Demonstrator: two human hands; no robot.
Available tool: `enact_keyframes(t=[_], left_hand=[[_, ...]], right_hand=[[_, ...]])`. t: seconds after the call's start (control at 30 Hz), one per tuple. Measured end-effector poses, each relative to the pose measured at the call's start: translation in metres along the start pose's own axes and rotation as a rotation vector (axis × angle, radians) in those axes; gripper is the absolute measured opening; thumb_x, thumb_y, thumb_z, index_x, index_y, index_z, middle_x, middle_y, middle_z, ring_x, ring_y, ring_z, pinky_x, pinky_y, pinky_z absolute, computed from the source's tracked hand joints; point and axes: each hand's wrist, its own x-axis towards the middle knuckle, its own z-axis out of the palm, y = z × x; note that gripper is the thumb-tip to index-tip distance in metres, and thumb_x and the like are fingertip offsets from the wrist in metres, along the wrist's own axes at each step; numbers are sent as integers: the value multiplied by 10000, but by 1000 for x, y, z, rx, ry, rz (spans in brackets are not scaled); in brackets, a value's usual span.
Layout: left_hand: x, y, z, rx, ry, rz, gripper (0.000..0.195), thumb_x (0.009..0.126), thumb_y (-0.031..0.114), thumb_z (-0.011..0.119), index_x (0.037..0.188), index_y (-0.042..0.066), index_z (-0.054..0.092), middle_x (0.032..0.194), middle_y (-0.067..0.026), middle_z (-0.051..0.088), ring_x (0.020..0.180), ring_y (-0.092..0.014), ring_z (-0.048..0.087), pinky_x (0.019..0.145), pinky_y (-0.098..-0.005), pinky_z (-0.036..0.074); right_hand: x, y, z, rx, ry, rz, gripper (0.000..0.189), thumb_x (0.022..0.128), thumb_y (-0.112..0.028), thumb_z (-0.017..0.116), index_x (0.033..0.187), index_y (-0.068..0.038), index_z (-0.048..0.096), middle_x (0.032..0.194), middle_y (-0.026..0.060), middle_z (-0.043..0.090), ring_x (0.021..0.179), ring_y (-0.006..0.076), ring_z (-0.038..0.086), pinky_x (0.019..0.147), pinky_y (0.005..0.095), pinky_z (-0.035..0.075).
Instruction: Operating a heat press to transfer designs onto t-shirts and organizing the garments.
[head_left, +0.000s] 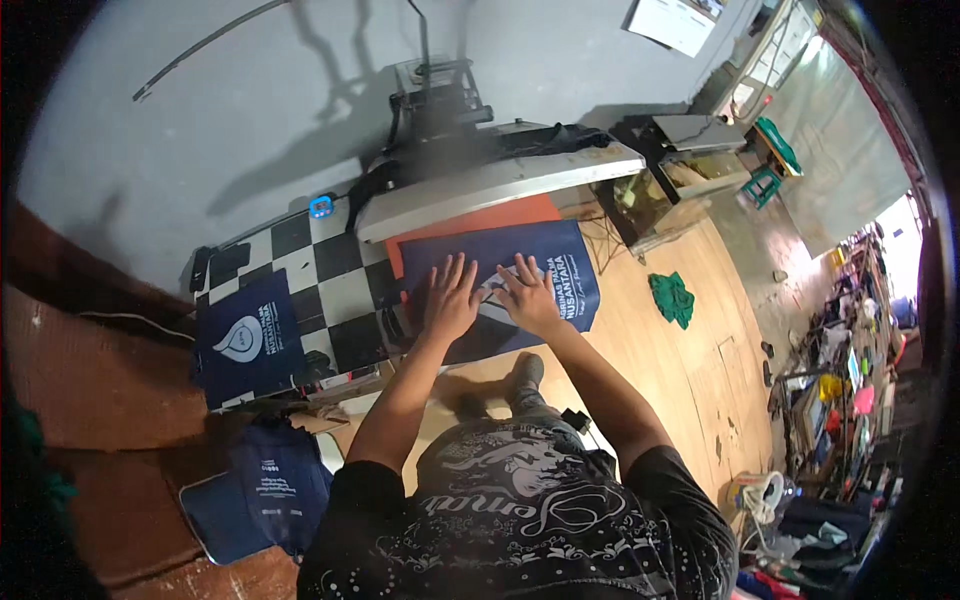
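A navy fabric piece (480, 244) with white printing lies spread over the orange lower bed (525, 211) of a heat press. Both palms rest flat on it. My left hand (452, 297), fingers apart, touches the plain part left of the print. My right hand (529, 297) lies on the print and partly hides it, with its thumb close to my left hand's thumb. Just behind the fabric is the press's pale upper plate (502, 180). Another printed navy piece (289, 315) lies at the left on the black-and-white checkered table.
A blue digital timer (322, 207) stands at the back of the checkered table (341, 296). Folded navy fabric (277, 480) lies on a stool or chair at the lower left. A green cloth (671, 300) lies on the wooden floor at the right. Cluttered goods line the far right.
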Motion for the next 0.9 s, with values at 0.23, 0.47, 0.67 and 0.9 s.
enact_keyframes(t=[0.23, 0.47, 0.67, 0.9], left_hand=[[-1, 5, -10, 8, -13, -24, 676, 930, 453, 643, 1465, 67, 496, 1553, -229, 398, 1440, -434, 355, 1176, -616, 250], [7, 6, -7, -18, -58, -24, 684, 952, 459, 626, 1501, 87, 462, 1590, -208, 362, 1463, -424, 336, 1185, -601, 226], [3, -1, -11, -36, -60, -64, 673, 943, 444, 638, 1489, 85, 477, 1590, -198, 368, 1468, -410, 329, 1185, -609, 224], [6, 4, -13, -51, -70, -55, 671, 932, 438, 658, 1476, 83, 490, 1581, -195, 384, 1463, -409, 338, 1180, -617, 230]], right_hand=[[-41, 75, -21, -128, 210, 90, 686, 924, -585, 603, 1516, -271, 458, 1616, 213, 307, 1504, 442, 240, 1134, 715, 210], [-95, 155, -2, 413, 458, 640, 867, 915, -589, 653, 1557, -89, 354, 1589, 241, 349, 1477, 410, 316, 1145, 618, 285], [-110, 121, -24, 1172, 123, 892, 802, 896, -468, 735, 1517, -79, 410, 1347, 151, 617, 1284, 269, 557, 1028, 489, 431], [-116, 119, -32, 1132, 8, 892, 474, 929, -324, 738, 1315, -83, 603, 1198, 76, 662, 1030, 176, 610, 900, 373, 483]])
